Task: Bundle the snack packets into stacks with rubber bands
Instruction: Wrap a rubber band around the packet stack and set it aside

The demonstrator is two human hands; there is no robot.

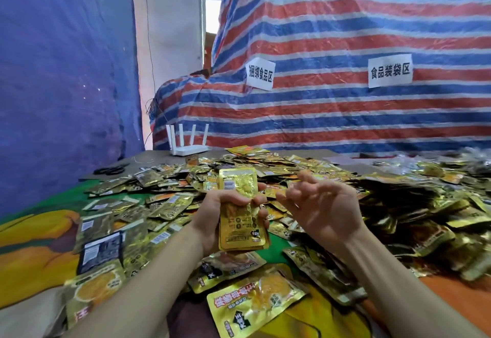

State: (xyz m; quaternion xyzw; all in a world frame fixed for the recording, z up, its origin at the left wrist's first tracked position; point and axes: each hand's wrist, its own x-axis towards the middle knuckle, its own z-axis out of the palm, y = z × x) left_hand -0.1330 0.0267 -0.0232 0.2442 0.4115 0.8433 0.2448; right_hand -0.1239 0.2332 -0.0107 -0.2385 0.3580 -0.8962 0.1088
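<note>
My left hand (212,218) grips a small upright stack of gold snack packets (240,205) around its middle, above the table. My right hand (321,205) hovers just to the right of the stack, palm up with fingers spread and loosely bent, holding no packet; whether a rubber band is on its fingers I cannot tell. A large heap of loose gold packets (305,173) covers the table behind and to both sides of my hands. More packets (255,303) lie face up close to me.
A white router (188,143) with several antennas stands at the back left of the table. Dark rubber bands (111,169) lie near the far left edge. A striped tarp (345,45) with two paper signs hangs behind. A blue sheet (66,72) hangs at the left.
</note>
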